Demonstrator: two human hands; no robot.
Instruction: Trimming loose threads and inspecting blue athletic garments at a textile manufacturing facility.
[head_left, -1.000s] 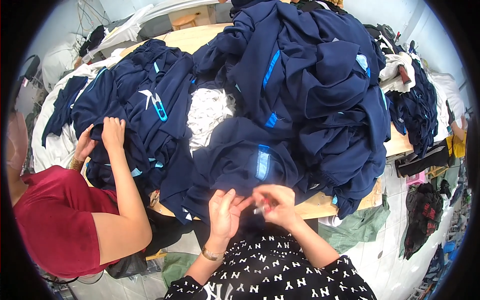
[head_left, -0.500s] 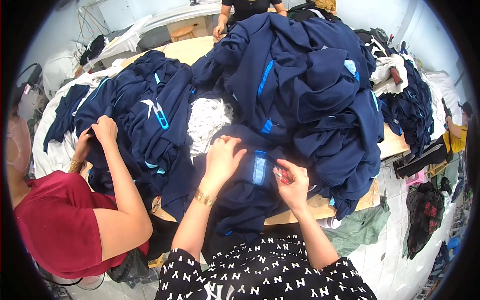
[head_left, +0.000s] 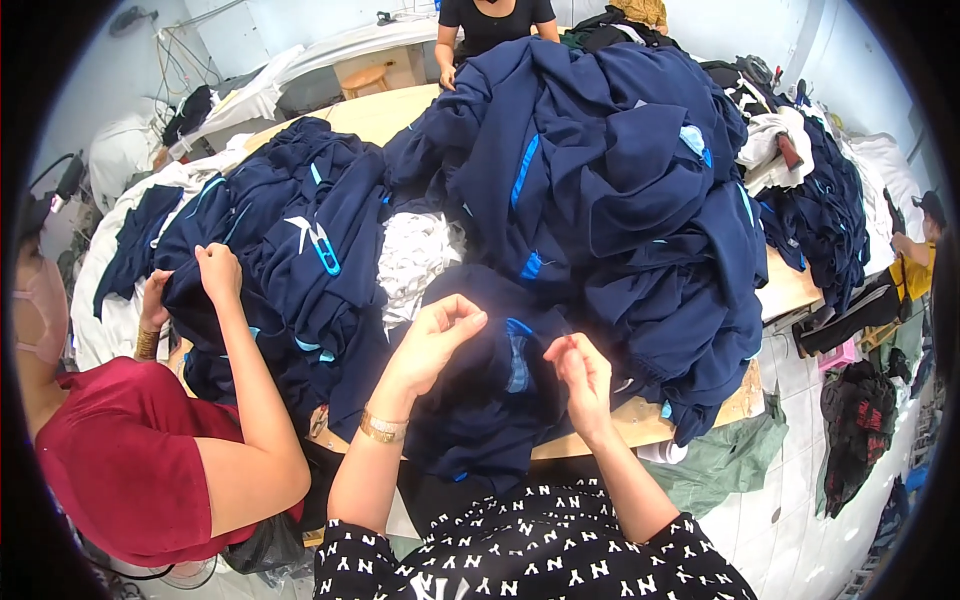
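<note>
My left hand (head_left: 437, 345) is raised over a navy garment (head_left: 465, 400), thumb and fingertips pinched together; whatever is between them, if anything, is too small to make out. Opposite it, my right hand (head_left: 583, 385) is closed above the garment's right side. A hint of red at its fingertips belongs to the small red-handled thread snips (head_left: 566, 346), mostly hidden by the fingers. Between both hands, the garment shows a light blue patch (head_left: 517, 362) with a brighter blue edge. The cloth droops over the table's near edge.
A large heap of navy garments (head_left: 590, 170) fills the table's middle. White cloth scraps (head_left: 420, 262) lie left of it, near blue-handled scissors (head_left: 322, 246) on another navy pile. A co-worker in a red top (head_left: 130, 450) handles cloth at left; another person (head_left: 495, 25) stands across the table.
My left hand has lifted off the cloth and closed into a pinch. My right hand has turned, hiding most of the snips. The light blue patch has folded and narrowed.
</note>
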